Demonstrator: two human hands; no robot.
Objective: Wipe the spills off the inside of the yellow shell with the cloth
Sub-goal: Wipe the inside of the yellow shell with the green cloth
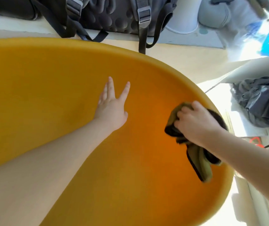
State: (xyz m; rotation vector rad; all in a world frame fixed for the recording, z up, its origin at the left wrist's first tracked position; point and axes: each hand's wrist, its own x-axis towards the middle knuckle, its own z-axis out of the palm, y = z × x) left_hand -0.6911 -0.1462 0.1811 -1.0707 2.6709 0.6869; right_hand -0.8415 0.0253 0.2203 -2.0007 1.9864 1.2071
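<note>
- Pale flooring [187, 62] is lying beyond the shell's far rim, washed out by bright light on its right side.
- Filling most of the view, the yellow shell [49, 70] is showing its smooth curved inside; no spills are clear enough to make out.
- Near the shell's middle, the left hand [111, 110] is resting flat on the inner surface, fingers straight and spread, holding nothing.
- Against the shell's right inner wall, just below the rim, the right hand [195, 123] is gripping a bunched cloth [200, 162] with curled fingers.
- Olive and dark, the cloth is pressing on the shell, with a loose end trailing from under the wrist.
- Behind the shell's far rim, a dark backpack [114, 15] is sitting with its straps hanging to the rim.
- Right of the shell, well apart, crumpled grey clothing [261, 101] is lying in a heap.
</note>
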